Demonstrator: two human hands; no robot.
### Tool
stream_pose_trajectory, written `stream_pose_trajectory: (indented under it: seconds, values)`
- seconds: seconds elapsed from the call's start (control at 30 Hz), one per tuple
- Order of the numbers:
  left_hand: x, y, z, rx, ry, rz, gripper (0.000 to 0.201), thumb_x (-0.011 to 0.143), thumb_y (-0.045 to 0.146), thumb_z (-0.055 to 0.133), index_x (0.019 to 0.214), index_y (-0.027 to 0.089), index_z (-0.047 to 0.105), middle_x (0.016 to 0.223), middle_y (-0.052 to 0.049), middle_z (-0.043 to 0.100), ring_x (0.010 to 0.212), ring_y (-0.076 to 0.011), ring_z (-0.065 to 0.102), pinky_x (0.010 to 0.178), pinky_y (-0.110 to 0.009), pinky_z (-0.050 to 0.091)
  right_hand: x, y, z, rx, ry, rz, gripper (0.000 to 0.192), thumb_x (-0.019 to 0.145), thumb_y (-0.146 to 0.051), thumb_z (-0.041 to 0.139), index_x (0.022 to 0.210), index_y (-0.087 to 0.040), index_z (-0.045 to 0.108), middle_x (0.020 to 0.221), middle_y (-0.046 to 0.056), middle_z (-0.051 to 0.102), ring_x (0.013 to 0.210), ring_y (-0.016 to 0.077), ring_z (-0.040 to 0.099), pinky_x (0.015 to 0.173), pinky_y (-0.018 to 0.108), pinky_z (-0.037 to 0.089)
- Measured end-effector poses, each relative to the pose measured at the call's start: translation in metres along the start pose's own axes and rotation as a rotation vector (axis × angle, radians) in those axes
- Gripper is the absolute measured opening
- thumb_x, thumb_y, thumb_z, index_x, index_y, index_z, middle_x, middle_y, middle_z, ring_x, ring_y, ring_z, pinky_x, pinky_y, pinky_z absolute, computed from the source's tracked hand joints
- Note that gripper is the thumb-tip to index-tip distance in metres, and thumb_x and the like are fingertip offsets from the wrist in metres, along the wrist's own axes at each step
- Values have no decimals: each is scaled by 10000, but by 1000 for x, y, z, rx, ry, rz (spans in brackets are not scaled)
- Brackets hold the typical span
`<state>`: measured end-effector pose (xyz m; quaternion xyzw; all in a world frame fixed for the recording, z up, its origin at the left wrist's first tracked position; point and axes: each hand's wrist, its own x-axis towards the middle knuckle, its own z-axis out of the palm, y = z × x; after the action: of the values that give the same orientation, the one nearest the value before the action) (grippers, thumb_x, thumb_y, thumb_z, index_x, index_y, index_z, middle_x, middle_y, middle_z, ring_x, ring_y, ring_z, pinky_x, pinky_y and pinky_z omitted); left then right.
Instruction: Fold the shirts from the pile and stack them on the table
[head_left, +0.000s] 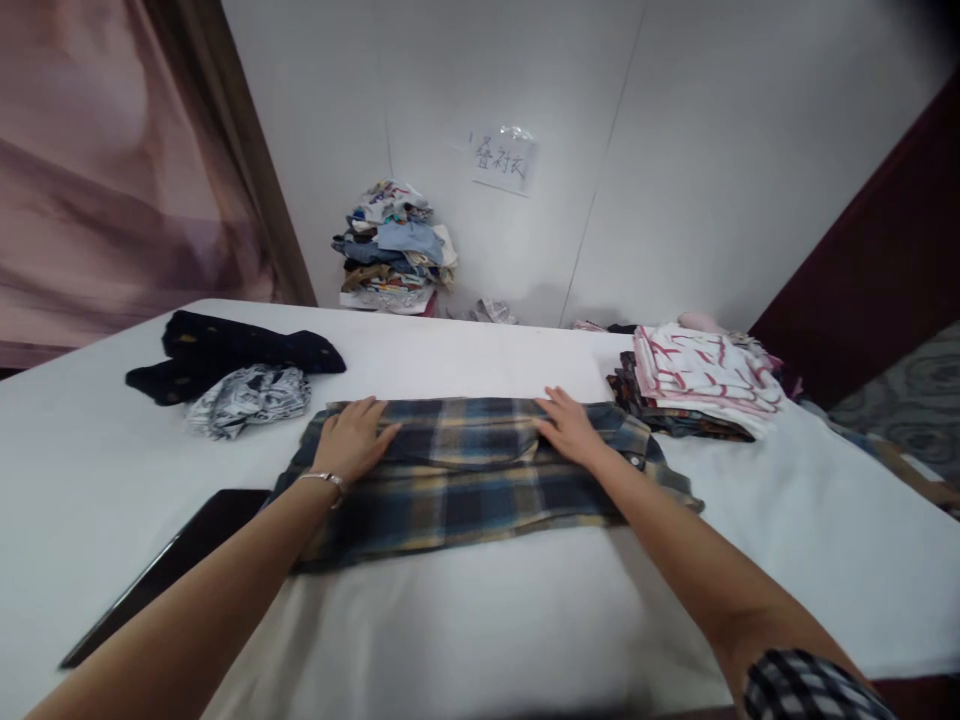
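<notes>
1. Head view: the plaid shirt (465, 470) lies partly folded across the white table (525, 620), directly under both your hands, with its long edge running from one hand to the other.
2. Your left hand (351, 438) rests flat on the shirt's left end, palm down, fingers spread and pointing toward the other hand. It clasps nothing; it only presses the cloth. A thin bracelet (326, 480) sits at that wrist.
3. Your right hand (568, 425) lies flat on the upper fold near the shirt's right end, fingers extended, likewise clasping nothing. Just beyond its wrist the shirt's collar or cuff end trails out toward the right.
4. Left of your left hand, near but apart from the shirt, lies a crumpled grey-and-white garment (247, 398), and beyond that, touching it, a dark navy garment (225, 355).
5. Below your left forearm a flat black object (169, 570) lies on the table, its corner close to the shirt's lower left edge.
6. Right of your right hand, just beside the shirt's end, stands a stack of folded clothes (697, 385) topped by a white piece with red marks.
7. Well beyond both hands, against the wall, a pile of mixed clothes (394, 250) sits below a paper sign (502, 160).
</notes>
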<state>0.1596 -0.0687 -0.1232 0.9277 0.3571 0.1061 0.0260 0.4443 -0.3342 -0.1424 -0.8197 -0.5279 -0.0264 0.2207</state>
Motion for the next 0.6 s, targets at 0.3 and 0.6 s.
stream_pose_trajectory:
  seconds: [0.3,0.6]
  values:
    - [-1,-3,28,19,-172,-94,670,920,507,243,1464,150,400,1574,-140,302,1442,-334,255,1130,-568,227,0,-32,24,-50,-344,116,611,969,-564,309,1492,-251,352,1606,107,204,1485,290,141,1156,569,114]
    - [0,-1,23,-1,-156,-93,650,915,502,289,1438,145,435,1567,-155,310,1438,-351,266,1119,-567,245,-46,21,-42,-11,92,358,396,918,-353,505,1254,-181,627,1412,91,543,1350,219,430,1128,347,290]
